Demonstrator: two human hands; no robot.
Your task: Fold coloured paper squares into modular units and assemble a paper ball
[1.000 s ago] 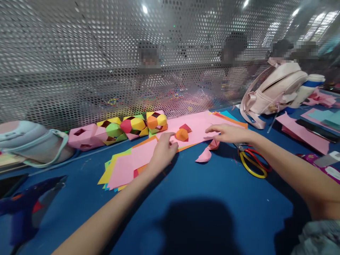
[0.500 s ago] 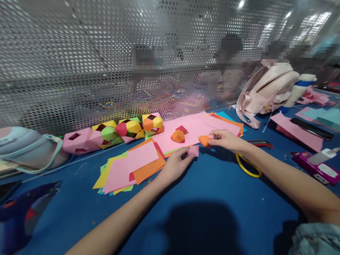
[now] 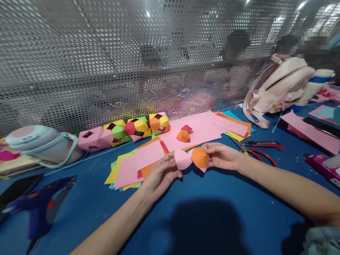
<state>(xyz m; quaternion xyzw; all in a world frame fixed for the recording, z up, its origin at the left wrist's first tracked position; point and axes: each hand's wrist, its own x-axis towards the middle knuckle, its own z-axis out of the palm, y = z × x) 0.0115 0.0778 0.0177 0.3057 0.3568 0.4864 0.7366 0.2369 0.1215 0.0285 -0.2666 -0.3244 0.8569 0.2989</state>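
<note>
My left hand (image 3: 162, 175) pinches a pink folded paper piece (image 3: 182, 159) by its left side. In my right hand (image 3: 221, 156) is an orange folded paper piece (image 3: 200, 157), with some pink paper at its edges. The two pieces meet or nearly meet side by side above the blue table (image 3: 202, 191); I cannot tell whether they touch. Beyond them, an orange and red folded paper piece (image 3: 183, 135) rests on a large pink sheet (image 3: 170, 138). A stack of coloured paper (image 3: 127, 171) lies beside my left hand.
Several folded paper balls (image 3: 138, 128) line the perforated metal screen (image 3: 106, 71). A blue glue gun (image 3: 39, 205) and a round bag (image 3: 45, 145) are at left. Red-handled scissors (image 3: 261, 156), a pale backpack (image 3: 284, 88) and a purple device (image 3: 321, 164) are at right.
The pink and orange pieces have come together and now show their broad faces. My left hand has turned palm inward. The view has shifted slightly left, uncovering the scissors.
</note>
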